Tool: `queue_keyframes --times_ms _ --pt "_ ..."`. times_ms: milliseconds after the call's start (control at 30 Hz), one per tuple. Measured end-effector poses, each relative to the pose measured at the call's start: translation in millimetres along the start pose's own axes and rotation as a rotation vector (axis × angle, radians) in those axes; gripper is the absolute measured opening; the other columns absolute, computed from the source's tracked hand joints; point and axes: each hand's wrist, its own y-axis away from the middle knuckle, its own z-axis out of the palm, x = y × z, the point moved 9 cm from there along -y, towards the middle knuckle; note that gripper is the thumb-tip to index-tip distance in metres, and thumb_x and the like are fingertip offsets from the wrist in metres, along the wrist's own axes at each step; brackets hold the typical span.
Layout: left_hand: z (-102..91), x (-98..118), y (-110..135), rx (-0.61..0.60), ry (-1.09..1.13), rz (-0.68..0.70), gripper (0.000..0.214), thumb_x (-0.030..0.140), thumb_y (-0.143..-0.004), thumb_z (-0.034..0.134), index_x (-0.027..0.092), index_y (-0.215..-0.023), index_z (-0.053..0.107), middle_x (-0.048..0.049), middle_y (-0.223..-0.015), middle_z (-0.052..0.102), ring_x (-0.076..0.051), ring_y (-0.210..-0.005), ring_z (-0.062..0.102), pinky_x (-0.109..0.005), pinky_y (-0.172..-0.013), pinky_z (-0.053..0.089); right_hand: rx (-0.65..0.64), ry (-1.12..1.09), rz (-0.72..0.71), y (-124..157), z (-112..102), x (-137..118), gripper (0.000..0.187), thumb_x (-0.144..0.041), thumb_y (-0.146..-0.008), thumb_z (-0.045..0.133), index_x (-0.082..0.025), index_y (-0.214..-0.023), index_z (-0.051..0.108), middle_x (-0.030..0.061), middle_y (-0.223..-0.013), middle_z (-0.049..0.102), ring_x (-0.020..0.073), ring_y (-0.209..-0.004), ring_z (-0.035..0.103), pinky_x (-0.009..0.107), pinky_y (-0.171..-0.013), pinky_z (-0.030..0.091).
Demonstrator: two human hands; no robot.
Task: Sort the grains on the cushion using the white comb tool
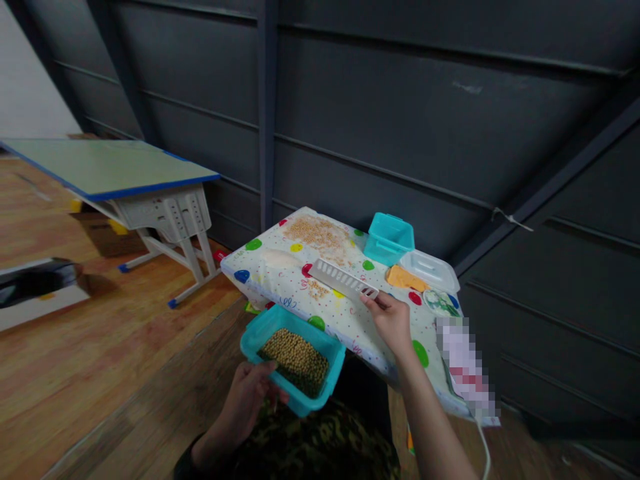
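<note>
My left hand [253,387] grips the near left side of a turquoise plastic box [330,390], held just below the table's front edge. Many round, tan soybeans [297,357] lie in the box. My right hand [393,320] is closed on the right end of a long, pale slotted strip [343,277], which lies low over the tablecloth. A small patch of loose beans [317,289] is on the cloth just in front of the strip. Behind it spreads a larger scatter of beans [320,233]. A whitish patch or pile [280,259] sits to the left.
On the table's [360,327] far right stand a second turquoise box [387,243], a clear lid [433,268], an orange cloth [405,279] and a green-and-white round item [440,303]. A dark panelled wall [400,120] rises behind. Another desk [115,167] stands left.
</note>
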Motion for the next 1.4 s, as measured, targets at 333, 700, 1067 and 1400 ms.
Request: queue_keyframes --times_ms 333,700,1067,1400 --pt "5.1 4 2 -0.005 -0.004 -0.008 0.047 0.054 -0.065 0.087 0.022 -0.042 0.062 -0.0076 -0.04 0.067 -0.018 -0.034 0.061 -0.026 -0.036 0.044 -0.012 -0.029 0.019 1 0 1 0.045 -0.06 -0.085 0.07 -0.021 -0.063 0.066 -0.0002 -0.059 0.055 0.0169 -0.06 0.046 0.029 -0.058 0.035" --pt "0.8 -1 0 0.018 0.034 0.003 0.045 0.054 -0.064 0.087 0.022 -0.041 0.065 -0.0066 -0.039 0.066 -0.019 -0.033 0.062 -0.026 -0.034 0.042 -0.043 0.022 -0.003 10 -1 -8 0.055 -0.068 -0.089 0.068 -0.022 -0.06 0.06 -0.0019 -0.054 0.05 0.0146 -0.055 0.042 0.029 -0.054 0.032" --pt "7.7 8 7 0.024 0.05 -0.021 0.038 0.05 -0.058 0.09 0.022 -0.044 0.068 -0.0068 -0.039 0.067 -0.019 -0.032 0.061 -0.027 -0.034 0.046 0.118 0.22 -0.078 58 -28 -24 0.055 -0.063 -0.1 0.065 -0.019 -0.071 0.078 0.0007 -0.055 0.066 0.0156 -0.049 0.057 0.025 -0.051 0.042" --pt "9.0 15 7 0.014 0.043 0.009 0.044 0.051 -0.06 0.087 0.022 -0.037 0.064 -0.0082 -0.039 0.067 -0.018 -0.033 0.06 -0.027 -0.035 0.045 0.22 0.311 -0.362 117 -34 -78 0.032 -0.039 -0.109 0.067 -0.021 -0.095 0.088 0.0074 -0.084 0.087 0.0234 -0.067 0.084 0.025 -0.065 0.066"
